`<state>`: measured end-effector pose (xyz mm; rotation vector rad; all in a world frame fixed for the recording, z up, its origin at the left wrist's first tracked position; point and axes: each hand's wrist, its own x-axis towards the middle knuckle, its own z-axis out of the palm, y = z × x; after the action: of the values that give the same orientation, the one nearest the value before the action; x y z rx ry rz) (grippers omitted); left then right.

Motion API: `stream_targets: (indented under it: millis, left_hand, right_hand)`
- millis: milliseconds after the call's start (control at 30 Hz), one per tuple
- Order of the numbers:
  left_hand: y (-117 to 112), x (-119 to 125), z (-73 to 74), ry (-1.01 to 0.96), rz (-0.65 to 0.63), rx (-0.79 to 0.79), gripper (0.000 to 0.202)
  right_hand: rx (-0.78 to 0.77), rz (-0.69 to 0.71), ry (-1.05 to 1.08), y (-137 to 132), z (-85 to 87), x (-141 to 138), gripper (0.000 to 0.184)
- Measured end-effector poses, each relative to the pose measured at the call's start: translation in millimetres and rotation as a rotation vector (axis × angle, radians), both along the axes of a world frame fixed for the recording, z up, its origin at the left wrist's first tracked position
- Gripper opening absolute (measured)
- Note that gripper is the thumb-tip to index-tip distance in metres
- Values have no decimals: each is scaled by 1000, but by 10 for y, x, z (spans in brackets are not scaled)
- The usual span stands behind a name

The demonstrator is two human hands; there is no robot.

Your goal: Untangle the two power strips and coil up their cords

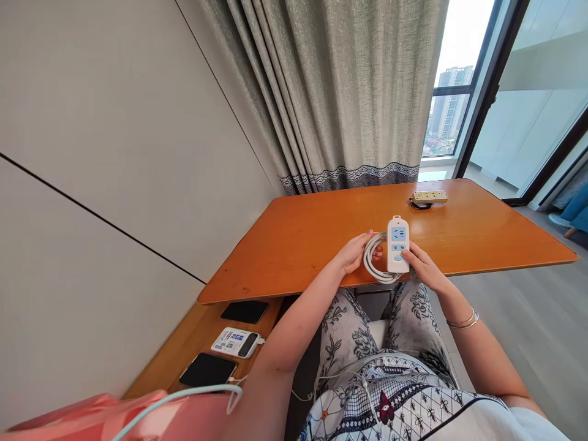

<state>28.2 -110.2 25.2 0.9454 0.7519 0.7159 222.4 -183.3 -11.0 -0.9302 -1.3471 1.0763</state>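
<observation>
A white power strip with pale blue socket panels is held upright near the table's front edge, its face toward me. My right hand grips its lower right side, the thumb lying on the front. On the strip's left, a coiled whitish cable hangs in several loops. My left hand is closed around the upper left of these loops, its fingertips showing through the coil. Behind the strip, part of the right hand's fingers is hidden.
The orange-brown wooden table carries a second, yellowish power strip with a dark cord at the back right. On a lower surface at left lie two black phones and a white device. A grey curtain hangs behind the table.
</observation>
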Motion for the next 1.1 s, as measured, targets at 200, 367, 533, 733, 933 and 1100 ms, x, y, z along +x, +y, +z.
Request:
stream_targets:
  millis: [200,367,533,733,933,1100]
  left_hand:
    - [-62,85,-103,46,36,-3,49]
    - [-52,113,-140,6,54,-47,43]
    - [-24,174,-226,-2,28,20,43]
    - [258,70,-508,157,86,241,44]
    - [606,-266,-873,495,372,525,29]
    - [609,-317,-981,554,358,659,17]
  right_hand:
    - [-72,-36,77,31,-72,19,59]
    - [-88,8,45,16,-96,58,58]
    - [-49,-36,44,14,-94,53,57]
    - [-87,-188,-26,239,-100,600,52]
    - [-291,-387,-72,629,-92,1555,28]
    - [-416,-449,-169,800,-133,1874,20]
